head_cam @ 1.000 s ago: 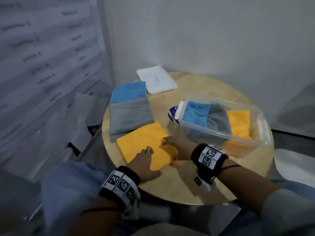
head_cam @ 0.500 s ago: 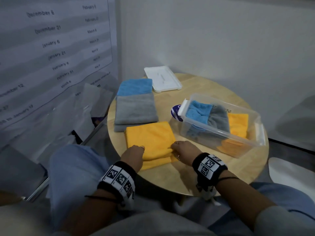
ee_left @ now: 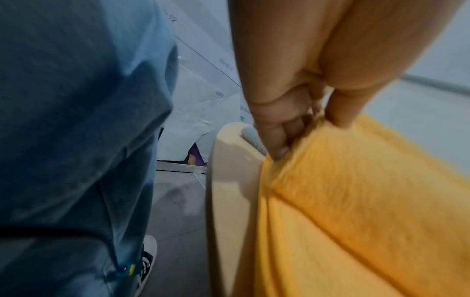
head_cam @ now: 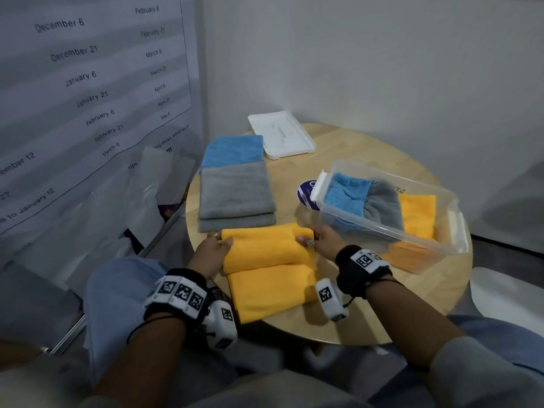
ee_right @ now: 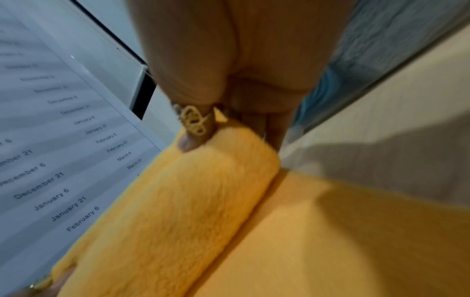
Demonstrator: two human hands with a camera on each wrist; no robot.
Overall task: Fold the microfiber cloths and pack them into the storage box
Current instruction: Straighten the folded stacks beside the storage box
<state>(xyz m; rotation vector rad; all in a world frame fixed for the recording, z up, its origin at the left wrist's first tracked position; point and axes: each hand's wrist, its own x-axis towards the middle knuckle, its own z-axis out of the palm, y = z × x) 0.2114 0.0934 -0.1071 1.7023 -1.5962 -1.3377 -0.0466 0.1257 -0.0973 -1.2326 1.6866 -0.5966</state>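
Dim, bluish light; wrist views motion-blurred; head view edges bowed, soft.

Head cam looks down on my round table; both wrist cams sit super close along fingers, a bit blurry, sharing yellow cloth.

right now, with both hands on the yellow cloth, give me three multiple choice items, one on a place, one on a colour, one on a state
1. Where is the white lid?
A. on the box
B. on the table behind the blue cloth
C. on the floor

2. Which colour is the cloth lying between the blue cloth and the yellow cloth?
A. grey
B. red
C. green

3. How is the storage box?
A. shut and empty
B. open with cloths inside
C. upside down

Key: 1 B, it lies flat at the table's far edge. 2 A, a grey cloth lies there. 3 B, lidless with blue, grey and yellow cloths inside.
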